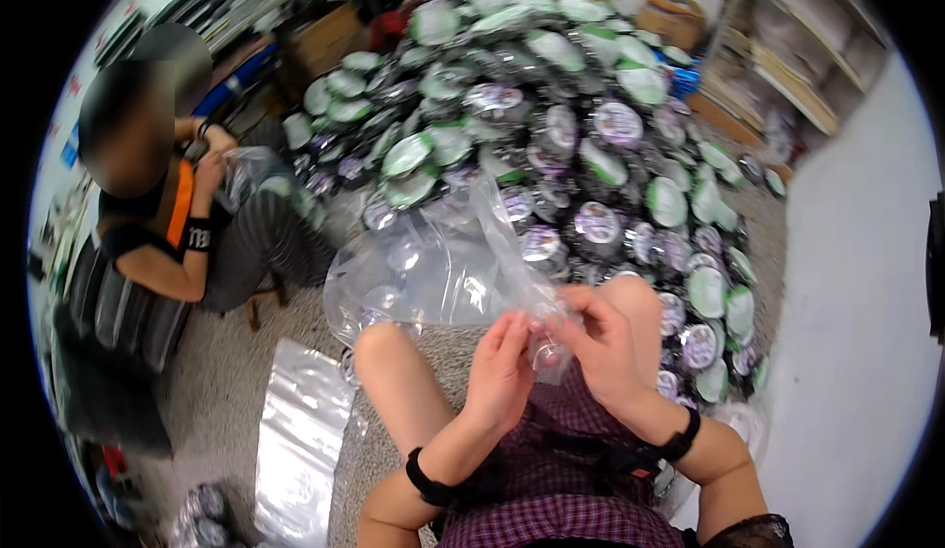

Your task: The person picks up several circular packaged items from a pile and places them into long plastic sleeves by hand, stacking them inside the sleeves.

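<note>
A large clear plastic bag [418,277] spreads out over my knees and toward the pile in front. Its gathered edge is pinched between the fingertips of my left hand [500,369] and my right hand [605,346], which are close together above my lap. Both hands are closed on the film, and a crumpled end of it hangs down between them. Through the bag's film, shapes behind it show; I cannot tell whether anything lies inside. Just beyond my hands rises a big heap of round packs [596,223] in clear wrap, some with white and green faces, others purple.
Flat clear plastic bags [300,450] lie on the floor at left. A co-worker [162,203] sits at far left, handling clear plastic. More packs [205,514] sit at lower left. A white wall [856,331] bounds the right, with shelves [802,46] and a cardboard box [672,16] behind.
</note>
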### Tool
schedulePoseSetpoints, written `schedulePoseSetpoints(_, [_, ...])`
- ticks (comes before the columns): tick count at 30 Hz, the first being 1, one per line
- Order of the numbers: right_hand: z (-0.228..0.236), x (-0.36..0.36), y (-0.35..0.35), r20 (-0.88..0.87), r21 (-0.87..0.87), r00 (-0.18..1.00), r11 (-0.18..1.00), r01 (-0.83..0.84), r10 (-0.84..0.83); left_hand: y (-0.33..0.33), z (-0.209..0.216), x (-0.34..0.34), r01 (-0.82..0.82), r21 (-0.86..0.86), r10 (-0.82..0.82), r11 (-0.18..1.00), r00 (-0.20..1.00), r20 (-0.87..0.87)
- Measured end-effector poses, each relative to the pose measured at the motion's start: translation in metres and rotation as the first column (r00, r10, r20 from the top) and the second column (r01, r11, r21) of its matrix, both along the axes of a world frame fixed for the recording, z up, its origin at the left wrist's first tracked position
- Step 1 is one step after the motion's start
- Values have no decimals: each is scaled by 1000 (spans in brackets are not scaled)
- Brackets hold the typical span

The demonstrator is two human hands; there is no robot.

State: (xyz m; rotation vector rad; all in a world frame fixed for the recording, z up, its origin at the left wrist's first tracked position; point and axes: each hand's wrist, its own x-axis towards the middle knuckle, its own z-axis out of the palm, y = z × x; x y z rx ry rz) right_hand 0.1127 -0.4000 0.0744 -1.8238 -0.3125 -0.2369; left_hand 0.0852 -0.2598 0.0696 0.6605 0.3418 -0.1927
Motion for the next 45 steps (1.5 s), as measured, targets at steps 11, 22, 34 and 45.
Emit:
schedulePoseSetpoints(11, [-18, -60, -99, -616, 788, 604, 374, 490, 506, 43, -20, -61, 207, 813, -392, 545, 919, 28])
schedulePoseSetpoints(22, [-133, -91, -246, -653, 614, 718, 723, 317, 240, 66, -7, -51, 826, 143, -802, 545, 563, -200])
schedulePoseSetpoints(34, [-394, -1, -281, -736, -677, 442, 563, -474, -513, -128, 54, 78, 349, 818, -708, 458, 700, 97])
schedulePoseSetpoints(45, [-326, 134, -154, -442, -734, 832, 398, -550, 335, -130, -28, 117, 418, 786, -621, 456, 782, -56])
